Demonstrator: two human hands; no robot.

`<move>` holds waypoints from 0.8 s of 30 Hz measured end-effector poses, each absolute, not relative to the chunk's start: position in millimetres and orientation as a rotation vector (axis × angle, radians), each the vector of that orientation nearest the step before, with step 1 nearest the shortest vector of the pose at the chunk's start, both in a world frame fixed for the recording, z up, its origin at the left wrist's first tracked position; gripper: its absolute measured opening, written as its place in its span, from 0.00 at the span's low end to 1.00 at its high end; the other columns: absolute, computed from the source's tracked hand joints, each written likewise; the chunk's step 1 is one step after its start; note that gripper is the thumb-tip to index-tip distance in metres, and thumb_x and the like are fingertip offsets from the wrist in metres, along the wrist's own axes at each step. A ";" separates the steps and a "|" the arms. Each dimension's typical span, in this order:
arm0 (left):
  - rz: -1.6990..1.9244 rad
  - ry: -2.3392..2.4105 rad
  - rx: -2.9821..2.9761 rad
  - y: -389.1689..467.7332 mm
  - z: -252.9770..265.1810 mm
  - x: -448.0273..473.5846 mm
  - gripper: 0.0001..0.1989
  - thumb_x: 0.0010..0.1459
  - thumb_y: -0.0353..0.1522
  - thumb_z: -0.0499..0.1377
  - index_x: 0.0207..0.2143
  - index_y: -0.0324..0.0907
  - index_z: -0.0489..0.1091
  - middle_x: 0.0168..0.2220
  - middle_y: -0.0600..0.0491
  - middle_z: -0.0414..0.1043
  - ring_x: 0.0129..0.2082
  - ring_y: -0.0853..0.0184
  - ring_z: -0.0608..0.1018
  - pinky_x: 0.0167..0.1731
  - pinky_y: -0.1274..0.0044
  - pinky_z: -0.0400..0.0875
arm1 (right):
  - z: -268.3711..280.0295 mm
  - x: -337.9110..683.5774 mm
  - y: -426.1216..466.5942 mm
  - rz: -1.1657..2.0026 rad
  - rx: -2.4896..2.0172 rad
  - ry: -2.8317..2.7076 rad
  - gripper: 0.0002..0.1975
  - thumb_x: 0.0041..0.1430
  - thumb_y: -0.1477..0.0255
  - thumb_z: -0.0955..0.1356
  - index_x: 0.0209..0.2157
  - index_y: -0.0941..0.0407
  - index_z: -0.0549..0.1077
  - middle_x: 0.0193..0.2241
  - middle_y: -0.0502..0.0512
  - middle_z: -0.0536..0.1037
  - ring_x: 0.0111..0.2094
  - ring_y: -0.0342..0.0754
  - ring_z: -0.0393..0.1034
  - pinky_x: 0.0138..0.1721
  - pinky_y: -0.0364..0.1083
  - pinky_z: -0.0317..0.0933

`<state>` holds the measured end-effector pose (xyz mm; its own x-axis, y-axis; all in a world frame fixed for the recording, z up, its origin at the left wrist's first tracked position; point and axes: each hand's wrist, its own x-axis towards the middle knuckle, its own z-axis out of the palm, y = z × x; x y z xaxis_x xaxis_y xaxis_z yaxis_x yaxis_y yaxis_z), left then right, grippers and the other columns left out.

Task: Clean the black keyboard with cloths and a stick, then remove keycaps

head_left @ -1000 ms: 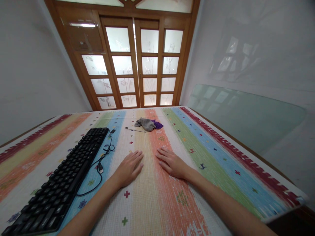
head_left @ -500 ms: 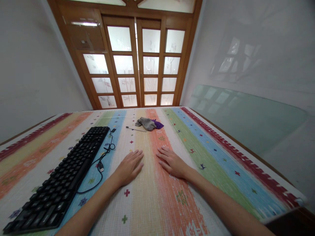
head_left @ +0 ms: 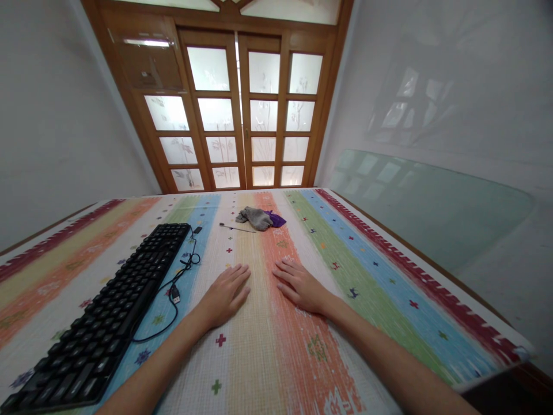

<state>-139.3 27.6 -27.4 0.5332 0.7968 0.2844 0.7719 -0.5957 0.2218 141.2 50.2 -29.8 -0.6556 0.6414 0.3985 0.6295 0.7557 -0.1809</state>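
My left hand [head_left: 225, 295] lies flat on the striped tablecloth [head_left: 253, 357], fingers stretched out and holding nothing. Across a narrow gap, my right hand [head_left: 303, 286] rests palm down on the orange stripe, also with its fingers extended. Left of my left hand is a black keyboard [head_left: 112, 305], set at a slant. Its cable [head_left: 189, 262] with a USB plug [head_left: 174, 294] lies between the keyboard and that hand. Beyond both hands sits a crumpled grey cloth [head_left: 257, 218] with a purple cloth [head_left: 277, 219] against it. A thin dark-tipped stick, perhaps a small brush [head_left: 235, 227], lies beside them.
Wooden doors with frosted panes [head_left: 263, 115] stand past the table's far edge. White walls [head_left: 453, 104] rise on both sides. A pale green glass-like panel [head_left: 423, 196] is along the right wall. The table's right front corner [head_left: 529, 354] shows at lower right.
Both hands stay in the same place on the cloth. The whole view has shifted very slightly; no object has visibly moved on the table.
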 end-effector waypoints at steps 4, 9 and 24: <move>0.542 1.378 2.700 27.0 -26.3 -138.8 0.23 0.68 0.39 0.48 0.62 0.41 0.64 0.64 0.44 0.63 0.64 0.58 0.65 0.64 0.60 0.59 | -29.4 140.5 49.8 0.035 -0.972 -2.516 0.20 0.67 0.68 0.62 0.56 0.60 0.73 0.59 0.67 0.70 0.61 0.59 0.63 0.62 0.62 0.56; 0.564 1.370 2.692 26.7 -25.5 -139.1 0.23 0.68 0.39 0.49 0.62 0.42 0.64 0.64 0.45 0.63 0.65 0.58 0.65 0.64 0.60 0.58 | -29.2 140.4 50.0 0.035 -0.970 -2.502 0.20 0.67 0.67 0.62 0.56 0.58 0.73 0.58 0.67 0.71 0.61 0.58 0.63 0.62 0.63 0.55; 0.522 1.387 2.701 26.3 -23.0 -137.7 0.23 0.68 0.39 0.48 0.62 0.41 0.64 0.64 0.45 0.64 0.65 0.58 0.65 0.64 0.60 0.59 | -26.2 139.1 47.8 0.037 -1.025 -2.524 0.20 0.67 0.67 0.61 0.56 0.57 0.72 0.59 0.65 0.71 0.61 0.58 0.63 0.62 0.63 0.54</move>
